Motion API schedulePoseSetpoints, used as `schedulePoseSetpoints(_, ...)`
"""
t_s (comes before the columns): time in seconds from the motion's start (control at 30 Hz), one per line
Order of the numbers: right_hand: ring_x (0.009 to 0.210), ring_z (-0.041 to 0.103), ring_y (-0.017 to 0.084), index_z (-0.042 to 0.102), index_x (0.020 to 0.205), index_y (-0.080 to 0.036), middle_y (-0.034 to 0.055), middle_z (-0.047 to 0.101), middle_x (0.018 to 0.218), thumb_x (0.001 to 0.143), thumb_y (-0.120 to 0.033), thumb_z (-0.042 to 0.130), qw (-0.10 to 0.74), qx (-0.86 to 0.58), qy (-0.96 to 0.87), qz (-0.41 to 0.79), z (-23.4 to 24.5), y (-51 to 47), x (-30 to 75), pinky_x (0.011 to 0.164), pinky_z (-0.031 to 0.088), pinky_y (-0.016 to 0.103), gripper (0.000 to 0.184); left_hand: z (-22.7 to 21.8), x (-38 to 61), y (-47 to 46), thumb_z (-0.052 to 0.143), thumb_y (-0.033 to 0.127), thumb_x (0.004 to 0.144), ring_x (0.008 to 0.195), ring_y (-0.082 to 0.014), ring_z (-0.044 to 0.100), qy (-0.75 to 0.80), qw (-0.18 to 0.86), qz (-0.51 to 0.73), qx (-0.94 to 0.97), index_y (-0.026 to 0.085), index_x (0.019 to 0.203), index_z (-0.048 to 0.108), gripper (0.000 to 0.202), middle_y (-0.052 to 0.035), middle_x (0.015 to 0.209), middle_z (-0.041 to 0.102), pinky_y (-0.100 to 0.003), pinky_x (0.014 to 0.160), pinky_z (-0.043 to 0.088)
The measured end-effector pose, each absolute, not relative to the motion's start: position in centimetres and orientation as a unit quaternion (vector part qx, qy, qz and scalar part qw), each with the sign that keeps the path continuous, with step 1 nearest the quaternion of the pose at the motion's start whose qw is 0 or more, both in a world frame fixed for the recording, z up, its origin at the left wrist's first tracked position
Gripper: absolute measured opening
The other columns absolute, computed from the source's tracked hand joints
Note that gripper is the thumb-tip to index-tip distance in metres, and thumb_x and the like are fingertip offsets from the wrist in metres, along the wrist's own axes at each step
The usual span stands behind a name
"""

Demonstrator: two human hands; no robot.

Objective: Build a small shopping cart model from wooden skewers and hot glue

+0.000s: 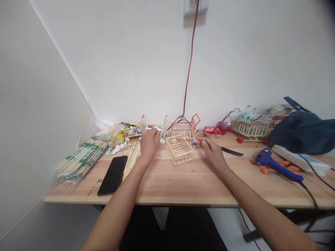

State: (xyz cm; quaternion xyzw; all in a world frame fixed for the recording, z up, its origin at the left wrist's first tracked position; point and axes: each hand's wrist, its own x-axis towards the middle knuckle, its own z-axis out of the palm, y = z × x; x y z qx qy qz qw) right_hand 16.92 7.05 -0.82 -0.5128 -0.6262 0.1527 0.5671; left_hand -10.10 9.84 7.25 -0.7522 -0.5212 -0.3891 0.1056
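A small open basket of bare wooden sticks (180,150) stands on the wooden table (183,184) between my hands. My left hand (149,144) reaches toward small white round pieces (162,141) behind the basket's left corner; its fingers are curled, and what they hold is hidden. My right hand (211,150) lies to the right of the basket with fingers stretched toward a small bluish round piece (194,142) at its corner. A stick cart with red trim (184,128) stands just behind.
A black phone (113,175) and loose sticks (132,157) lie at left, beside packs of chopsticks (82,158). A blue glue gun (274,164), a power strip (300,158) and a dark bag (305,130) sit at right. A red cable (190,69) hangs down the wall.
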Motion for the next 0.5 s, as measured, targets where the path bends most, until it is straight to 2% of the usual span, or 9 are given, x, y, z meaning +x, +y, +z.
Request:
schedulePoseSetpoints(0.1, 0.091, 0.065, 0.025, 0.067, 0.105, -0.019, 0.0092, 0.071, 0.097, 0.092, -0.048, 0.045, 0.582, -0.521, -0.604, 0.157, -0.1, 8.1, 17.4, 0.086, 0.049, 0.042, 0.039, 7.7, -13.4, 12.7, 0.042, 0.035, 0.094, 0.072, -0.0231, 0.06, -0.599, 0.081, -0.364, -0.709, 0.017, 0.071, 0.064, 0.036, -0.0087, 0.072, 0.067, -0.032, 0.071, 0.042)
schedulePoseSetpoints(0.2, 0.085, 0.065, 0.023, 0.067, 0.103, -0.019, 0.0084, 0.071, 0.093, 0.091, -0.047, 0.046, 0.588, -0.517, -0.601, 0.16, 1.9, 9.4, 17.5, 0.075, 0.052, 0.036, 0.038, 8.1, -15.1, 15.3, 0.043, 0.025, 0.091, 0.092, -0.0236, 0.065, -0.625, 0.078, -0.287, -0.722, 0.016, 0.098, 0.069, 0.028, -0.0101, 0.095, 0.073, -0.031, 0.08, 0.045)
schedulePoseSetpoints(0.3, 0.08, 0.065, 0.02, 0.067, 0.104, -0.019, 0.0065, 0.07, 0.089, 0.093, -0.045, 0.044, 0.617, -0.49, -0.598, 0.145, 3.8, 10.5, 16.8, 0.07, 0.051, 0.032, 0.036, 8.1, -15.2, 17.7, 0.043, 0.016, 0.088, 0.108, -0.0229, 0.062, -0.618, 0.074, -0.259, -0.739, 0.015, 0.12, 0.063, 0.037, -0.0109, 0.115, 0.069, -0.031, 0.091, 0.044)
schedulePoseSetpoints(0.5, 0.062, 0.056, 0.014, 0.065, 0.096, -0.019, 0.0017, 0.062, 0.071, 0.094, -0.04, 0.044, 0.719, -0.452, -0.518, 0.107, 3.1, 11.5, 16.0, 0.059, 0.046, 0.027, 0.03, 8.1, -13.9, 21.3, 0.042, 0.009, 0.084, 0.119, -0.0235, 0.057, -0.601, 0.07, -0.168, -0.778, 0.012, 0.126, 0.061, 0.046, -0.0131, 0.126, 0.065, -0.032, 0.102, 0.04)
